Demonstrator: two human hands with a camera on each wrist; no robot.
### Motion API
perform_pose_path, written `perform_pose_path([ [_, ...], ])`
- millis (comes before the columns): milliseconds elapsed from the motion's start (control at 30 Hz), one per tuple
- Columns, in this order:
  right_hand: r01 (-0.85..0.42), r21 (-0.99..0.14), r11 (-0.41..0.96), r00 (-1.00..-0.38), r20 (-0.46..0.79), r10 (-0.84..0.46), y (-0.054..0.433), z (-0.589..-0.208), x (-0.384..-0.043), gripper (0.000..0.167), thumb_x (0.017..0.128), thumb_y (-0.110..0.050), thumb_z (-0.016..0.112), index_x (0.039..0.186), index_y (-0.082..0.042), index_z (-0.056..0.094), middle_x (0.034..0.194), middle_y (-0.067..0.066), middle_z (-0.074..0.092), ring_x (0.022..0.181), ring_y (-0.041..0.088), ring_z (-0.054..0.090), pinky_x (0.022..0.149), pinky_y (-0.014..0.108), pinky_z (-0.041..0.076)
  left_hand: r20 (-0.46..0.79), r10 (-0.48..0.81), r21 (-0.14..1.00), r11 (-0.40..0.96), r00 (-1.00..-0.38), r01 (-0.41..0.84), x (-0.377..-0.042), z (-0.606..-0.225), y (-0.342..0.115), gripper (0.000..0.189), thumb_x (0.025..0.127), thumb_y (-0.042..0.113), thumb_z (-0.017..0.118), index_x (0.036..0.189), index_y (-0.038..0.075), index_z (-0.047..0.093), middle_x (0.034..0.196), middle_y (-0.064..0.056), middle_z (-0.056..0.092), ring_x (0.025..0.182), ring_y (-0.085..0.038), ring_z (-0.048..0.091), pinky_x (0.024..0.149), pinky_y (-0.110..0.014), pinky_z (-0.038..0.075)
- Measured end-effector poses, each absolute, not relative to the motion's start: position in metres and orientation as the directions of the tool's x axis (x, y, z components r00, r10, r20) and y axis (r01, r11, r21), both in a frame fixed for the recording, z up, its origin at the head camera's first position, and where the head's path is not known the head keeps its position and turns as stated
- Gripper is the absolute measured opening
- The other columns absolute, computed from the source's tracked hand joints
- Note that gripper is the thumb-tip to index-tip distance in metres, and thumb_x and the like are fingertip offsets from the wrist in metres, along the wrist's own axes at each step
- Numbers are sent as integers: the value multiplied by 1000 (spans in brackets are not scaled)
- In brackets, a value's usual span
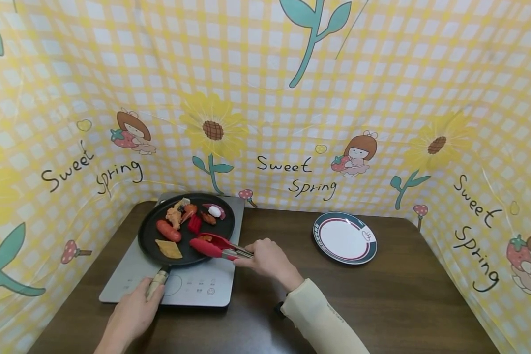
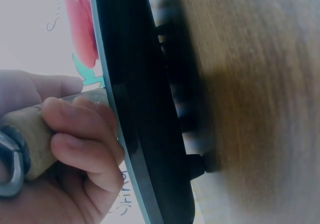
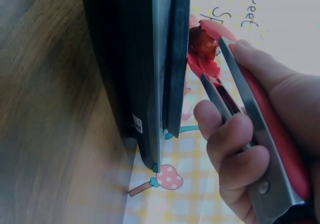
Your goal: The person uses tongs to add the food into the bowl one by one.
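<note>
My left hand (image 1: 134,310) grips the wooden handle (image 2: 37,134) of a round black frying pan (image 1: 221,216), fingers wrapped round it. With my right hand (image 1: 267,260) I hold red-tipped metal tongs (image 1: 230,250) over the pan's right front edge. In the right wrist view, a glossy brown piece of food (image 3: 203,43) sits between the red tong tips. In the pan lie a sausage (image 1: 168,230), a flat tan piece (image 1: 169,249), a fried chicken piece (image 1: 174,215), a red piece (image 1: 194,223) and a white-and-pink piece (image 1: 214,211).
The pan rests on a silver induction cooker (image 1: 128,280) at the left of the dark wooden table (image 1: 336,295). A white plate with a dark green rim (image 1: 342,238) lies to the right. Yellow checked cloth (image 1: 270,98) walls the back and both sides.
</note>
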State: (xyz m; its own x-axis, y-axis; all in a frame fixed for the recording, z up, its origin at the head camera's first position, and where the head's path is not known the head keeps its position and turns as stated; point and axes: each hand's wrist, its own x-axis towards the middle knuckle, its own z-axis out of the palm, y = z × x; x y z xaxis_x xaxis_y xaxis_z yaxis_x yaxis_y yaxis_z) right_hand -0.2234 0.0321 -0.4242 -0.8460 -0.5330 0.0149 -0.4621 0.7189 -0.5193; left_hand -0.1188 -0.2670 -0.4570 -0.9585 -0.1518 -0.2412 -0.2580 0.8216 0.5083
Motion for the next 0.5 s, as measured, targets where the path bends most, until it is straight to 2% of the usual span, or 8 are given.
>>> perform_pose_path([
  [267, -478, -498, 723, -843, 28, -538, 25, -427, -225, 36, 86, -52, 63, 75, -18, 64, 51, -9, 38, 42, 6, 34, 41, 22, 27, -269, -160, 512, 811, -950, -282, -119, -457, -268, 76, 96, 59, 34, 137, -6, 35, 104, -25, 57, 78, -27, 52, 63, -42, 41],
  [500, -497, -454, 739, -844, 56, -533, 19, -429, -226, 42, 86, -54, 61, 64, -19, 58, 48, -9, 34, 41, 5, 32, 41, 22, 27, -267, -154, 509, 816, -951, -275, -119, -457, -269, 78, 96, 59, 34, 136, -7, 35, 106, -26, 56, 79, -27, 53, 64, -43, 42],
])
